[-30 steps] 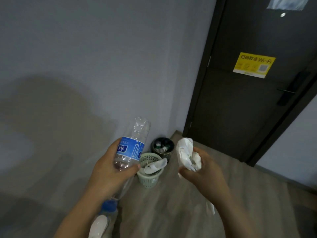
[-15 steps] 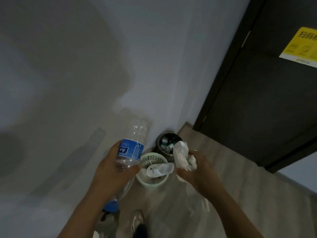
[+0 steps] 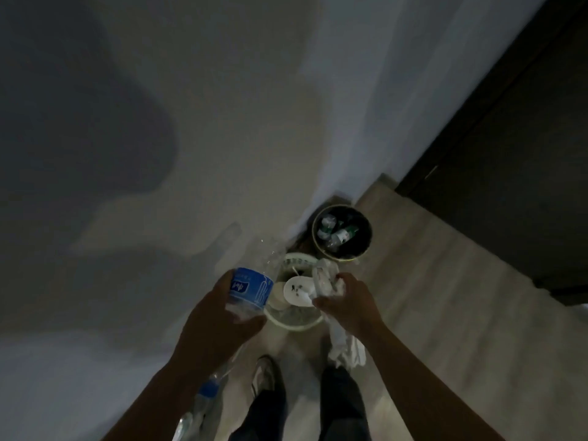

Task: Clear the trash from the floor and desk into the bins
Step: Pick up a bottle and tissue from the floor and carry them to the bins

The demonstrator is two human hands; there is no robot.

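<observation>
My left hand (image 3: pixel 219 323) grips a clear plastic bottle (image 3: pixel 251 289) with a blue label, held upside down so its blue cap hangs below my wrist. My right hand (image 3: pixel 346 303) holds crumpled white paper (image 3: pixel 326 280) right over the pale green basket bin (image 3: pixel 294 324), which has a white slipper and a cup inside. More white paper (image 3: pixel 345 348) hangs below that hand. Just behind stands a dark round bin (image 3: pixel 366 246) with several bottles in it.
Both bins stand against a pale wall (image 3: pixel 222 122) near its corner. A dark door (image 3: pixel 509 173) is on the right. My feet and dark trouser legs (image 3: pixel 342 405) stand on the light wood floor (image 3: pixel 445 297) just short of the green bin.
The view has tilted down and closer to the bins. Both hands have moved forward and down, the paper now sitting over the green basket bin.
</observation>
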